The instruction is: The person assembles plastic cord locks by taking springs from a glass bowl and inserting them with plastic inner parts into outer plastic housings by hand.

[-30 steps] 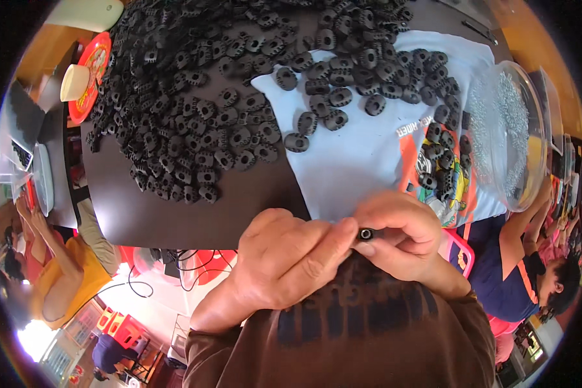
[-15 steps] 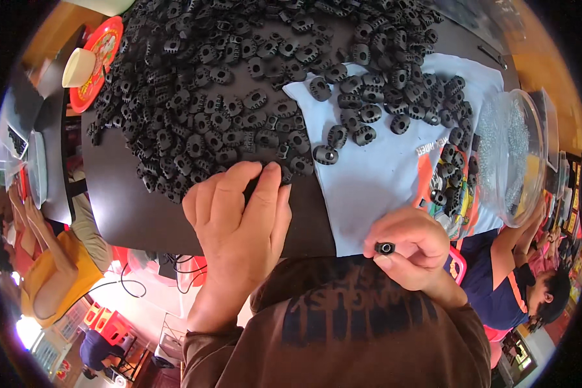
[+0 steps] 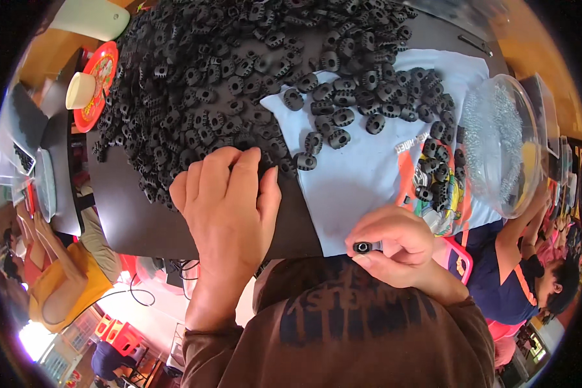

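A large heap of small black plastic cord-lock pieces [image 3: 174, 97], ribbed along the sides and with a hole through each, covers the dark table. My left hand [image 3: 223, 200] reaches palm down onto its near edge, fingers bent. Thumb and forefinger are apart, and the fingertips touch the pieces; what lies under the fingers is hidden. Over the near edge of a pale blue cloth [image 3: 330, 200], my right hand [image 3: 394, 246] pinches a small black piece [image 3: 363, 247] between thumb and curled fingers. Its round end, with a lighter ring inside, faces up.
More black pieces [image 3: 368, 97] are spread on the cloth. A clear round tub [image 3: 511, 215] with many silvery springs stands on the right. At the left are a red plate [image 3: 108, 63] and a cream cup [image 3: 81, 91]. A person in dark blue [image 3: 482, 271] sits at the right.
The whole view has shifted, so table and cloth appear further left. My left hand has moved slightly right and further in along the heap. My right hand keeps its pinch on the black piece.
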`<state>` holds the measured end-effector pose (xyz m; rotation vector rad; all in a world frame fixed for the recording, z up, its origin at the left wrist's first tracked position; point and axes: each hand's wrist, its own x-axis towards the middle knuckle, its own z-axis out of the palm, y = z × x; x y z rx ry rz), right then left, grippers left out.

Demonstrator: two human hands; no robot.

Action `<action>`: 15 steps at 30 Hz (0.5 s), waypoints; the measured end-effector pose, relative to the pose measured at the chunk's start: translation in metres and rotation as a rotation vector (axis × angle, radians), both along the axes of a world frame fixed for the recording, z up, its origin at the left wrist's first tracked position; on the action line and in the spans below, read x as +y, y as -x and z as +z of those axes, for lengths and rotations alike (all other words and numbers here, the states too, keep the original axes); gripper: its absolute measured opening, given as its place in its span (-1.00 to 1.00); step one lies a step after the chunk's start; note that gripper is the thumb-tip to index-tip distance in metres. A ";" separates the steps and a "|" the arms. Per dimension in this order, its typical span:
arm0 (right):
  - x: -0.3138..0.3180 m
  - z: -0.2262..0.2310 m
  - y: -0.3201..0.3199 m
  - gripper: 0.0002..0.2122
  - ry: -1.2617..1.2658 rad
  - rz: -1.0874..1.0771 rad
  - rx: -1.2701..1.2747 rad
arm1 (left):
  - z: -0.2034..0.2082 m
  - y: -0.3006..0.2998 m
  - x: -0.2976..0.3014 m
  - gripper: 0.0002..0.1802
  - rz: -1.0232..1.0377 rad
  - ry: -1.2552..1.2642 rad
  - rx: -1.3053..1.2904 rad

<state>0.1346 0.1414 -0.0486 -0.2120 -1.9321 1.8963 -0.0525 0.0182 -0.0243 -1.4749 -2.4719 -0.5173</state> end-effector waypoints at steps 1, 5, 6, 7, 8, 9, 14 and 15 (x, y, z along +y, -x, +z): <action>0.000 -0.001 0.000 -0.75 -0.002 -0.010 -0.002 | 0.001 0.000 0.001 -0.75 0.004 0.005 -0.005; 0.000 -0.002 0.000 -0.75 0.014 0.013 0.019 | 0.000 -0.001 0.004 -0.75 -0.008 0.018 0.003; 0.000 -0.002 -0.001 -0.75 0.023 0.021 0.030 | 0.000 -0.001 0.004 -0.75 -0.010 0.036 0.004; 0.000 -0.002 -0.001 -0.75 0.023 0.012 0.027 | -0.001 0.000 0.005 -0.75 -0.018 0.024 0.013; 0.000 -0.002 -0.001 -0.76 0.027 0.017 0.027 | -0.002 0.000 0.005 -0.76 -0.020 0.016 0.017; 0.000 -0.002 0.000 -0.76 0.037 0.022 0.036 | -0.003 0.000 0.005 -0.77 -0.024 0.009 0.020; 0.002 -0.001 0.001 -0.77 -0.024 -0.017 0.037 | -0.001 -0.005 0.004 -0.85 -0.028 -0.126 -0.073; 0.002 0.000 0.001 -0.78 -0.044 -0.028 0.048 | 0.001 -0.008 0.003 -0.85 -0.031 -0.160 -0.135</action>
